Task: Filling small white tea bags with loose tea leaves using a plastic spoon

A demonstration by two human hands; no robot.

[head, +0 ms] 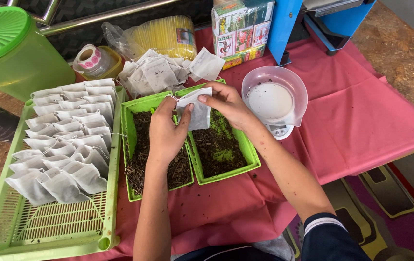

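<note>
Seen from the head camera, a person's two bare hands meet over a pink cloth-covered table (361,121), both pinching one small white filter bag (195,110) by its upper edge. The left hand (166,133) closes thumb and fingers on the bag's left side, while the right hand (226,104) grips the top right corner between thumb and forefinger; the bag hangs upright between them, just above the gap separating two green trays. The left green tray (130,125) and the right green tray (245,150) sit side by side, touching or nearly so, each holding a bed of dark dried leaves. To the far left, a larger slatted green basket (62,222) carries rows of filled white bags (67,140) leaning against one another across its upper two thirds, its near end bare. Behind the trays lies a loose heap of flat empty bags (158,72), with a roll of pink-and-white stickers (91,59) in a yellow tub beside it and a clear-wrapped yellow bundle (166,36) further back. A green lidded jug (9,48) stands at the top left corner. To the right of the hands, a pale plastic bowl (274,94) rests on a small white scale (278,129), near a stack of colourful printed boxes (242,31) and the blue frame of a machine (289,26).
</note>
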